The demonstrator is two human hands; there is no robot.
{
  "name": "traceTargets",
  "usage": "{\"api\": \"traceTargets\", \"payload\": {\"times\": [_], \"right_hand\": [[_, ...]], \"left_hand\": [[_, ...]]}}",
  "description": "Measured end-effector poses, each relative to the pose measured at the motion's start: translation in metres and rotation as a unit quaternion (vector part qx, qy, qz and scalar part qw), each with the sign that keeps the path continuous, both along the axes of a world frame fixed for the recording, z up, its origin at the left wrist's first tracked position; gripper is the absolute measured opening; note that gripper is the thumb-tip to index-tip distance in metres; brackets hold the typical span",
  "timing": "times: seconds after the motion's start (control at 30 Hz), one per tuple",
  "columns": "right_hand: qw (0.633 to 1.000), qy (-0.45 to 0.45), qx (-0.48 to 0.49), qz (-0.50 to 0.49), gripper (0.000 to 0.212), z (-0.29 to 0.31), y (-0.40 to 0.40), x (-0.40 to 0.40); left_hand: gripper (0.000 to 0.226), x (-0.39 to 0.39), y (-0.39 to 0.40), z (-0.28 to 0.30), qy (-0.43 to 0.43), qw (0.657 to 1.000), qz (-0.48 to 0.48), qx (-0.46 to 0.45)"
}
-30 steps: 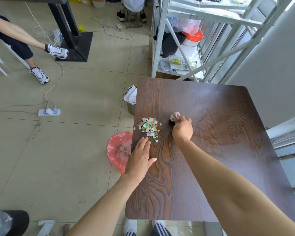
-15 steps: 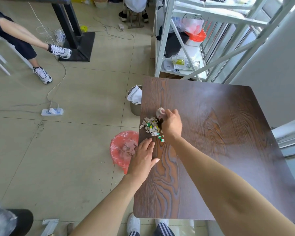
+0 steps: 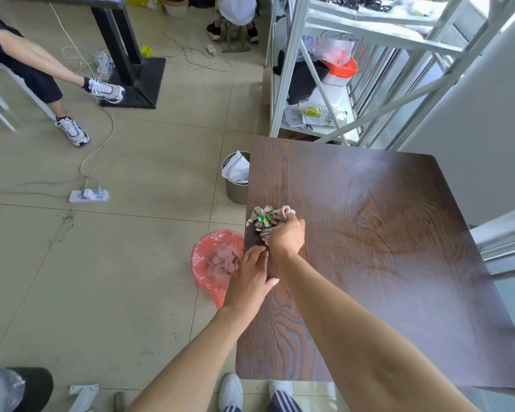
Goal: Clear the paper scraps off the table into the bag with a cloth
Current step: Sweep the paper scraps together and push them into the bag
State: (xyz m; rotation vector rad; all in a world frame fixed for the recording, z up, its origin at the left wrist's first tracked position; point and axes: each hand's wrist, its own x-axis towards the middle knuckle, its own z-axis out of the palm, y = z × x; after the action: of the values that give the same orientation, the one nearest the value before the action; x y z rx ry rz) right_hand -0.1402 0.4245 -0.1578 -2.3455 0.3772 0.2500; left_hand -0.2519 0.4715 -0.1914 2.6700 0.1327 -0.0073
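A small heap of paper scraps (image 3: 261, 219), white, green and yellow, lies at the left edge of the dark wooden table (image 3: 378, 248). My right hand (image 3: 286, 236) is closed on a crumpled pinkish cloth (image 3: 282, 212) pressed against the right side of the heap. My left hand (image 3: 249, 281) lies flat with fingers apart on the table's left edge, just below the heap. A red plastic bag (image 3: 213, 263) lies open on the floor beside the table, under that edge, with some scraps inside.
A small bin (image 3: 235, 185) with white paper stands on the floor by the table's far left corner. A white metal rack (image 3: 324, 84) stands behind the table. A power strip (image 3: 88, 195) and cables lie on the floor. A seated person's legs (image 3: 51, 81) are at far left.
My right hand has swept the cloth leftward, pushing the scraps from further in to the table's left edge. My left hand stayed at that edge.
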Motion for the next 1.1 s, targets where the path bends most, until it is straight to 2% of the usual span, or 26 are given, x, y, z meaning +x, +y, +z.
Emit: {"api": "traceTargets", "payload": {"times": [0.27, 0.6, 0.73, 0.83, 0.93, 1.1], "right_hand": [[0.996, 0.005, -0.019, 0.084, 0.046, -0.002, 0.016, 0.009], [0.992, -0.003, -0.008, 0.124, 0.045, 0.0, 0.039, 0.017], [0.989, 0.001, -0.008, 0.145, 0.048, -0.002, 0.047, 0.018], [0.986, 0.001, -0.014, 0.164, 0.045, -0.002, 0.052, 0.018], [0.984, 0.009, -0.022, 0.174, 0.041, -0.001, 0.057, 0.017], [0.983, 0.011, -0.002, 0.184, 0.036, 0.001, 0.064, 0.017]], "left_hand": [[0.064, 0.0, 0.001, 0.002, -0.001, 1.0, 0.002, 0.017], [0.072, 0.004, 0.001, -0.004, 0.004, 1.0, -0.012, -0.003], [0.068, 0.006, 0.001, -0.009, 0.018, 1.0, -0.011, -0.008], [0.061, 0.006, 0.001, -0.01, 0.011, 1.0, -0.007, 0.004], [0.072, 0.007, 0.0, -0.013, -0.015, 1.0, -0.004, -0.009], [0.069, 0.007, 0.0, -0.013, -0.018, 1.0, 0.012, -0.007]]}}
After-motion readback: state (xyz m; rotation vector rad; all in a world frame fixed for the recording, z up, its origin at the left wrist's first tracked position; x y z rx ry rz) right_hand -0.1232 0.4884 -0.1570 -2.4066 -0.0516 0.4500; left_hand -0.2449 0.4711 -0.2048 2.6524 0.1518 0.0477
